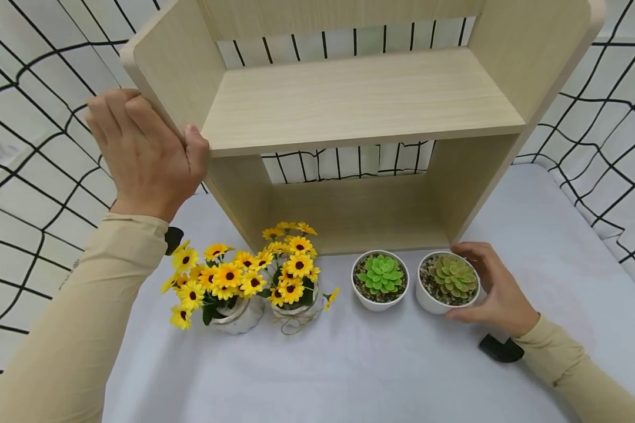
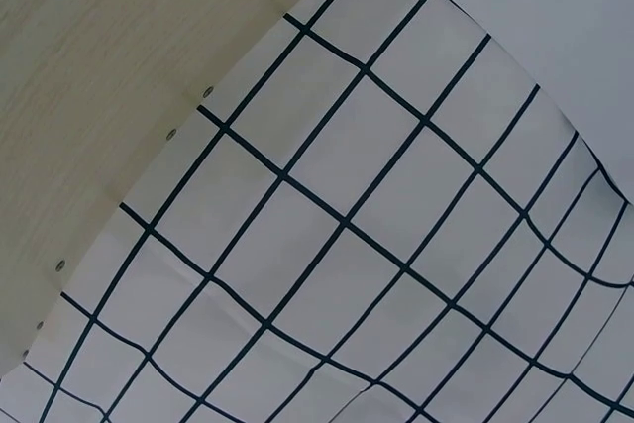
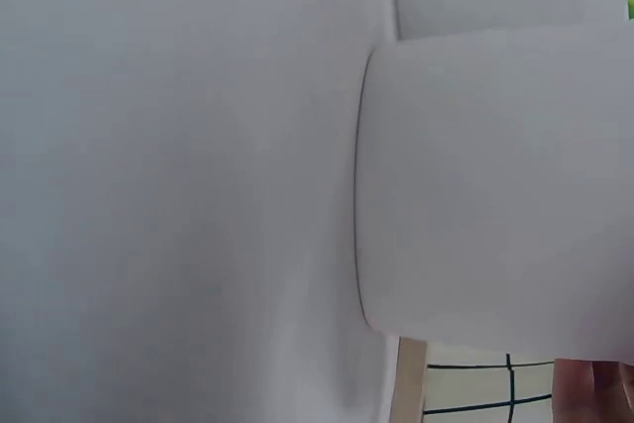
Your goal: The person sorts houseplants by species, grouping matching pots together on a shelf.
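Observation:
My left hand grips the left side panel of a pale wooden shelf unit, thumb on the inner side and fingers outside. In the left wrist view only the panel shows, not the hand. My right hand holds the white pot of a dull green succulent from its right side, thumb in front and fingers behind. In the right wrist view this pot fills the right half, its base at the white cloth, with fingertips below it. A bright green succulent in a white pot stands just left.
Two pots of yellow sunflowers, one farther left and one nearer the middle, stand before the shelf's lower left. A white cloth covers the table. Black wire grid over white sheeting surrounds the back and sides.

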Available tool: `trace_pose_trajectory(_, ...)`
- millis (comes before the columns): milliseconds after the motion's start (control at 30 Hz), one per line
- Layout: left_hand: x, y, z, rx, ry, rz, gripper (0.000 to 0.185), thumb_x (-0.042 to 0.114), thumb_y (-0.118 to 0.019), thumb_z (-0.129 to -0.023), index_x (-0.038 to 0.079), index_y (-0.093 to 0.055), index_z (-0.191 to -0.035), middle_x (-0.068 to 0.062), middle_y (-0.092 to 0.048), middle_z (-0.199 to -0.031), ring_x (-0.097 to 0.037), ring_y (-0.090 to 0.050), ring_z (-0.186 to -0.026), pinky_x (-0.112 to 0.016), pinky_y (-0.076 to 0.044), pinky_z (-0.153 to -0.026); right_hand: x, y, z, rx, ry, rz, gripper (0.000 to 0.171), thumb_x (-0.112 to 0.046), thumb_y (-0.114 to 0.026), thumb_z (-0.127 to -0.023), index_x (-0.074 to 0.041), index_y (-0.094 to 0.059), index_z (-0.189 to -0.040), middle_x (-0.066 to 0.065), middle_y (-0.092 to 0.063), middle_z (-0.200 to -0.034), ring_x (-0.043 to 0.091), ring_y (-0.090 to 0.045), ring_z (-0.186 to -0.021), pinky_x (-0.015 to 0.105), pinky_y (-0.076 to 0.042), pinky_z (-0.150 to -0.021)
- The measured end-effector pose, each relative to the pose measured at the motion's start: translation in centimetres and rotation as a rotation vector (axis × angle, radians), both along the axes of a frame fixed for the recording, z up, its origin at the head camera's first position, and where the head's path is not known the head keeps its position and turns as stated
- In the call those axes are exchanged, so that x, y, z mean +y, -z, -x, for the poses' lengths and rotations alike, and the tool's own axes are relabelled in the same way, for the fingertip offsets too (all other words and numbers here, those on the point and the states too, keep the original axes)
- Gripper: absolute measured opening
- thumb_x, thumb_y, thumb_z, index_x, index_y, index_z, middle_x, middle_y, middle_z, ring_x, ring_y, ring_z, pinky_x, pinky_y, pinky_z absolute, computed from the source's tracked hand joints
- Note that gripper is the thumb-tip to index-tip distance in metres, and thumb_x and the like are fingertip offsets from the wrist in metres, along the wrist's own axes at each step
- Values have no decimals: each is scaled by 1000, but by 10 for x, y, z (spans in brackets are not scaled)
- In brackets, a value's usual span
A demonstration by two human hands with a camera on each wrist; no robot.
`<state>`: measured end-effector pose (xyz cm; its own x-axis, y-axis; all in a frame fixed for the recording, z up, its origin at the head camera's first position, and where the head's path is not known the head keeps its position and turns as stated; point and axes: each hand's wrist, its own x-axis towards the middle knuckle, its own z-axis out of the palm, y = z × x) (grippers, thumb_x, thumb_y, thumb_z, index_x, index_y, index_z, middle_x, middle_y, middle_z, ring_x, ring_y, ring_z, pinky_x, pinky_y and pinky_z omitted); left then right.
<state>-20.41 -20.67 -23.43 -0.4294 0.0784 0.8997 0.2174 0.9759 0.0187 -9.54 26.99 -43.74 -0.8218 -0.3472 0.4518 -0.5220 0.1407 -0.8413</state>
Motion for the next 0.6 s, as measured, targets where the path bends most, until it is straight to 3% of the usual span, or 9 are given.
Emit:
trace_pose_trajectory(167,0,0,1,11,9,-1,46,35,-32,-93,-5,-40,-115,-31,-42,-113,-47,-31,-104,-59,-18,-92,0,2,-3,-61,-31,69,114,26,-87,-46,18,-30,-145,0,-49,-143,3,-52,-130,10,-42,-107)
trace_pose_trajectory(367,-1,2,1,29,26,-11,44,34,-33,-92,-5,-40,-112,-31,-42,-111,-47,-30,-102,-59,-18,-91,-3,4,-6,-59,-33,87,111,27,-86,-49,18,-31,-145,2,-48,-142,3,-53,-129,11,-43,-106)
trace_pose_trajectory(600,-1,1,3,47,37,-6,45,34,-34,-91,-4,-41,-113,-31,-43,-111,-47,-31,-101,-59,-19,-91,-3,4,-9,-82,25,69,108,27,-85,-51,16,-32,-145,2,-47,-143,3,-51,-130,9,-42,-107)
